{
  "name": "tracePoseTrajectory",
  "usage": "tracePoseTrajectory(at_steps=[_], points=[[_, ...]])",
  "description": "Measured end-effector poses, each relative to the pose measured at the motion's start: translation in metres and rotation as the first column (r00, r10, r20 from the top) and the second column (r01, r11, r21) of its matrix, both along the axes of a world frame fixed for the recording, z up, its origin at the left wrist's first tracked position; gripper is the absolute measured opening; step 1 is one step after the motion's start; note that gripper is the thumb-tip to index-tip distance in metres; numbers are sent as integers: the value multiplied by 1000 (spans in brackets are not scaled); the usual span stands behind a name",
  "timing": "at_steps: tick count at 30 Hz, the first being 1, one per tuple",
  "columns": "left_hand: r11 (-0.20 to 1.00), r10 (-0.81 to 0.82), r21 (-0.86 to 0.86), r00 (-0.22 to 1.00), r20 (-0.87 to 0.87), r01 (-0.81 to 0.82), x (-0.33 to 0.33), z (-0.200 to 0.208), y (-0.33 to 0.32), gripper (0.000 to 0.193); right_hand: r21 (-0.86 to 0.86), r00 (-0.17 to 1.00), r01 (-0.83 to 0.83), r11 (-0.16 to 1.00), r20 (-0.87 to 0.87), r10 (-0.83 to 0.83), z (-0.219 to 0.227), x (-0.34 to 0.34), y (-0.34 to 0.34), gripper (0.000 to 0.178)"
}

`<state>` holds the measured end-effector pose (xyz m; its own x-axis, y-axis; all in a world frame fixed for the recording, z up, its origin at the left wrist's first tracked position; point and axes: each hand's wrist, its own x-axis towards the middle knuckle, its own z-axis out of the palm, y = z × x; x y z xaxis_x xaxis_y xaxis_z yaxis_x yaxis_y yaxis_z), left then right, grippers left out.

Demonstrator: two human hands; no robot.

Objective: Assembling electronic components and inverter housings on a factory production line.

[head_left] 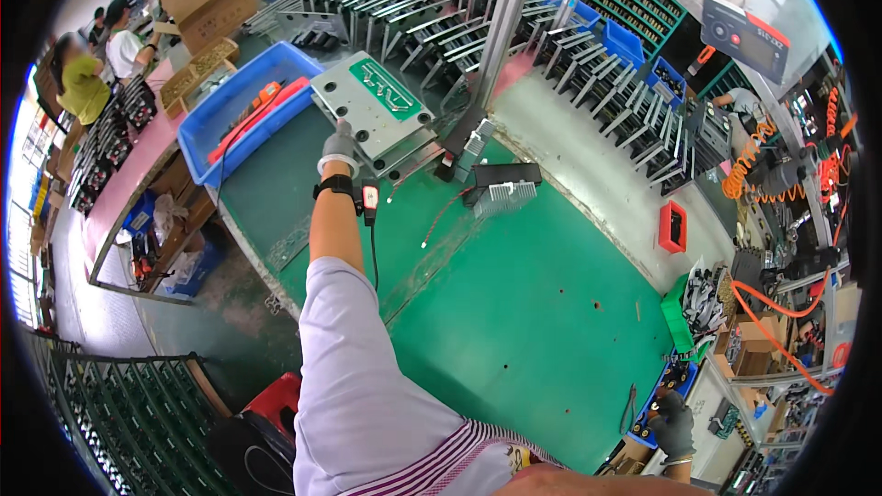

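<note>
My left hand (pixel 339 145), in a grey glove, is at the near left edge of a silvery metal fixture (pixel 344 92). Its fingers are pressed together around that edge. A green insert with several bent metal pieces (pixel 387 89) lies on top of the fixture. Strapped to my left wrist is a black band, beside a small device with a cable (pixel 370 202). Far to the lower right, my right hand (pixel 673 429), in a dark glove, reaches to a blue bin (pixel 645 434) of black parts. Its fingers are curled, and whatever they hold is hidden.
Finned heat sinks with wires (pixel 505 195) sit beside the fixture on the green bench (pixel 514 312). A blue tub (pixel 204 133) with red-orange tools stands left. An upright metal post (pixel 505 28) rises behind. Rows of metal-armed units (pixel 616 106) line the back; a red bin (pixel 672 227) stands right.
</note>
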<state>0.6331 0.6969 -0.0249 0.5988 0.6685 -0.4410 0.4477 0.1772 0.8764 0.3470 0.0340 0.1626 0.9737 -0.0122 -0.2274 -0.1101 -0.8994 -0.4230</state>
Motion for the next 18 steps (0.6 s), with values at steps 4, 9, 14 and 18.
tracePoseTrajectory(at_steps=[4, 9, 14, 18], points=[[927, 158, -369, 958, 241, -60, 15, 8, -11, 39, -57, 999, -28, 998, -26, 26, -24, 0, -3, 40], [718, 340, -686, 802, 491, 116, 24, -3, 4, 36, 96, 998, 69, 993, -19, -67, -86, -24, -55, 44], [907, 328, -386, 854, 404, -166, 30, 4, -3, 44, 498, 689, 725, 476, -545, -478, -129, -18, -114, 40], [862, 504, -241, 806, 311, -446, 13, 31, -28, 54, 402, 959, 278, 872, -164, -229, -123, -19, -102, 38]])
